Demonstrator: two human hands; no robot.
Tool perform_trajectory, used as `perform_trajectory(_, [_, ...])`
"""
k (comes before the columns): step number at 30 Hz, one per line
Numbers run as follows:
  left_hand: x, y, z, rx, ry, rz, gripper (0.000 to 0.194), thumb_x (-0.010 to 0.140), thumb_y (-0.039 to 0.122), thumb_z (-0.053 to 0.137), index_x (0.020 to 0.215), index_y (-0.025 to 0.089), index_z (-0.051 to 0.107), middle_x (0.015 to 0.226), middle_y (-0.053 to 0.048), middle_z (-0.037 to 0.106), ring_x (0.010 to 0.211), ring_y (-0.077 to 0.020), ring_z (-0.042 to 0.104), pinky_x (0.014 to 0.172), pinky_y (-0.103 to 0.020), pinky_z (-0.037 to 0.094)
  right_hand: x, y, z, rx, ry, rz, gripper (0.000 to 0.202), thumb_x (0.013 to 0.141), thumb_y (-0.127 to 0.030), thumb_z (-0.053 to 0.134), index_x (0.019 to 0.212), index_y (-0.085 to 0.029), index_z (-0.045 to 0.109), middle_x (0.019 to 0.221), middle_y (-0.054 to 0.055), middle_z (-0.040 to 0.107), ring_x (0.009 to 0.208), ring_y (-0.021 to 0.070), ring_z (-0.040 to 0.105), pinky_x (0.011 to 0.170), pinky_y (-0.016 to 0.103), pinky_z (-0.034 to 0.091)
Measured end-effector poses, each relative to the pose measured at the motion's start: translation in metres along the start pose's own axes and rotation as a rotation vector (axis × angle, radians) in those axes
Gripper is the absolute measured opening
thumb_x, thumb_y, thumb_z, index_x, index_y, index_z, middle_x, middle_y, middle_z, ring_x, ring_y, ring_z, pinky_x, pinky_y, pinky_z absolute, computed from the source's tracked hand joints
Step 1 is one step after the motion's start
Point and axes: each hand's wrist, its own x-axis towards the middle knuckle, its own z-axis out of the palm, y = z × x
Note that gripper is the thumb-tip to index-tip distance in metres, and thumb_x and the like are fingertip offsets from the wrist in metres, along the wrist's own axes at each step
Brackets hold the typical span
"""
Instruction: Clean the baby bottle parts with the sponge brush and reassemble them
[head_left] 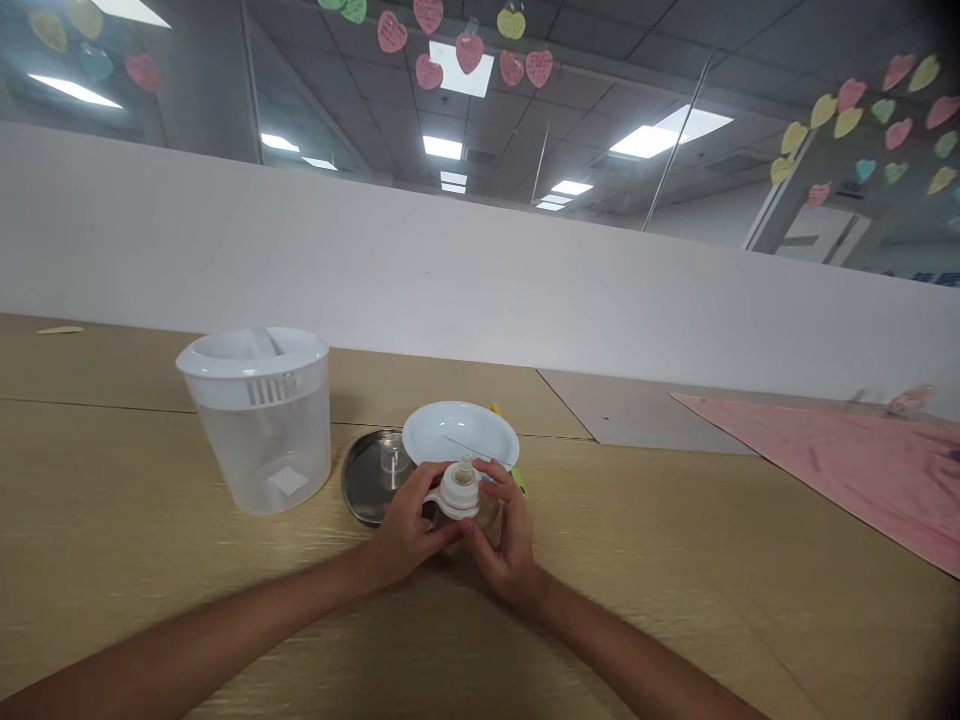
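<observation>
A clear plastic tub (259, 425) with a white slotted insert stands upright on the wooden table (112, 560), at about ten o'clock from the table's near middle. Just right of it lies a round metal lid (367, 478) with a clear knob, flat on the wood. A white plate (459, 434) sits at about two o'clock from the lid, its edge overlapping the lid's rim. Something yellow-green (496, 409) peeks out behind the plate, too hidden to name. A pink cloth (862, 465) is spread at three o'clock, well apart from the plate. A low white partition (480, 280) runs behind the table. Paper hearts (469, 50) hang at twelve o'clock on what may be glass.
</observation>
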Motion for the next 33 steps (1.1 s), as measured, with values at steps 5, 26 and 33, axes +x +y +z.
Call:
perform_trajectory(5, [-0.005, -0.008, 0.003, -0.008, 0.066, -0.027, 0.06, 0.073, 0.038, 0.064, 0.122, 0.019, 0.034, 0.112, -0.011, 0.053, 0.103, -0.024, 0.052, 0.088, -0.037, 0.044, 0.001, -0.001, -0.002, -0.084, -0.001, -0.031, 0.03, 0.078, -0.019, 0.053, 0.106, -0.022, 0.045, 0.113, 0.011, 0.049, 0.11, 0.0256, 0.047, 0.097, 0.053, 0.033])
perform_trajectory(26, [-0.004, -0.007, 0.004, -0.131, 0.036, -0.083, 0.052, 0.071, 0.036, 0.066, 0.113, 0.02, 0.042, 0.109, -0.008, 0.056, 0.101, -0.0222, 0.054, 0.086, -0.034, 0.044, -0.008, -0.005, -0.004, -0.059, -0.157, -0.31, 0.035, 0.068, -0.016, 0.052, 0.101, -0.027, 0.046, 0.098, 0.007, 0.058, 0.089, 0.0249, 0.059, 0.079, 0.047, 0.047])
perform_trajectory(33, [0.001, 0.004, 0.0, -0.033, 0.028, -0.052, 0.048, 0.071, 0.036, 0.066, 0.111, 0.019, 0.045, 0.106, -0.008, 0.057, 0.095, -0.0215, 0.055, 0.084, -0.034, 0.044, -0.006, -0.001, 0.002, 0.116, 0.095, 0.094, 0.034, 0.084, -0.019, 0.045, 0.117, -0.024, 0.043, 0.119, 0.01, 0.049, 0.113, 0.0239, 0.047, 0.094, 0.047, 0.04])
